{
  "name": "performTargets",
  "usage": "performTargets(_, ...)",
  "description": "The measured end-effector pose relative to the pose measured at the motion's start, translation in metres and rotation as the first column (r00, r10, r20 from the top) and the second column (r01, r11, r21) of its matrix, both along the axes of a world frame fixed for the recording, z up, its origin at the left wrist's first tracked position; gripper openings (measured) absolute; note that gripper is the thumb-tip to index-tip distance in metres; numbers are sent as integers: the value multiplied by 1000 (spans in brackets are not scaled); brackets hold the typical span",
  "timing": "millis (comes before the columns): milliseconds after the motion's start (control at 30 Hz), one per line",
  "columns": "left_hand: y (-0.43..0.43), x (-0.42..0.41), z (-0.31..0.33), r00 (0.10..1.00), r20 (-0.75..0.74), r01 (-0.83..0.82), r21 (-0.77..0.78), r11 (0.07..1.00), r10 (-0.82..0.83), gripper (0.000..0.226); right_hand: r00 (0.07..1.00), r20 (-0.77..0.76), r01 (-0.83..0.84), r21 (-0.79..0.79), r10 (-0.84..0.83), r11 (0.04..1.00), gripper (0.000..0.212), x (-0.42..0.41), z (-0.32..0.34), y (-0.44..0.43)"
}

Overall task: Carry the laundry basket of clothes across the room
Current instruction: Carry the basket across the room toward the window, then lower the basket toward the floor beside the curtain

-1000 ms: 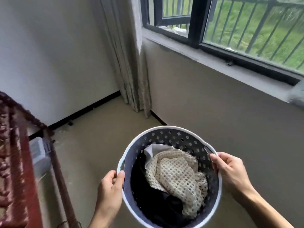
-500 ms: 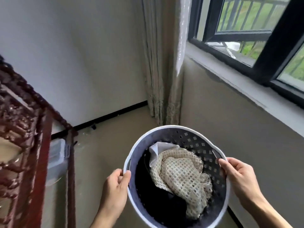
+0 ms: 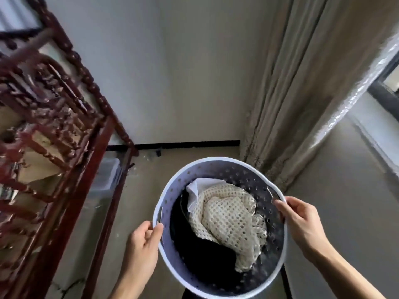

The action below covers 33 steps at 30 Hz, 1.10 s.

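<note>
A round pale lilac laundry basket [image 3: 200, 170] with perforated walls is held in the air above the floor. Inside lie a cream open-knit garment [image 3: 228, 221], a white cloth [image 3: 199, 187] and dark clothes [image 3: 203, 257]. My left hand [image 3: 143, 244] grips the basket's left handle slot. On the opposite rim, my right hand [image 3: 302, 223] holds the right handle. Both forearms reach in from the bottom edge.
A carved dark red wooden frame [image 3: 54, 117] stands close on the left, with a clear plastic box [image 3: 108, 173] behind it. A beige curtain [image 3: 295, 87] hangs at the right beside a window sill [image 3: 371, 117]. A white wall with black skirting [image 3: 185, 145] lies ahead.
The view has swung left: the window has slid out to the right edge, the curtain and corner wall are now ahead, the red frame looms larger. Both hands keep their grip on the basket.
</note>
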<state>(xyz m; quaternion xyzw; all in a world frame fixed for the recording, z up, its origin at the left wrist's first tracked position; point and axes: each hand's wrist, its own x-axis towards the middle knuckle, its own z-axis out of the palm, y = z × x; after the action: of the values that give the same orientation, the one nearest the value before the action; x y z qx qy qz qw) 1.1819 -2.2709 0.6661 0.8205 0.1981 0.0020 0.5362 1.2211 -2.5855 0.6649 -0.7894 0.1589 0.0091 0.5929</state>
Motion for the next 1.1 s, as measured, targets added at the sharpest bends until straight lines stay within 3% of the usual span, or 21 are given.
performTargets(167, 24, 102, -23, 997, -36, -65, 32, 997, 66, 39, 998, -57, -32, -64, 29, 997, 40, 103, -22, 27)
performTargets(433, 57, 280, -7, 995, -62, 90, 107, 990, -84, 34, 988, -131, 65, -103, -78, 993, 38, 251, -24, 60)
performTargets(633, 58, 397, -17, 983, -87, 172, 157, 973, -160, 38, 969, -170, 155, -141, -178, 978, 16, 342, -36, 63)
performTargets(800, 49, 487, -59, 965, -204, 205, 177, 963, -168, 44, 949, -259, 161, -91, -180, 983, 14, 431, -72, 52)
performTargets(900, 40, 537, -94, 944, -313, 164, 165, 973, -107, 34, 929, -338, 133, -72, -150, 988, 24, 488, -107, 40)
performTargets(1100, 26, 636, -165, 877, -460, 241, 171, 955, -139, 31, 897, -405, 110, -176, -174, 978, 26, 579, -190, 25)
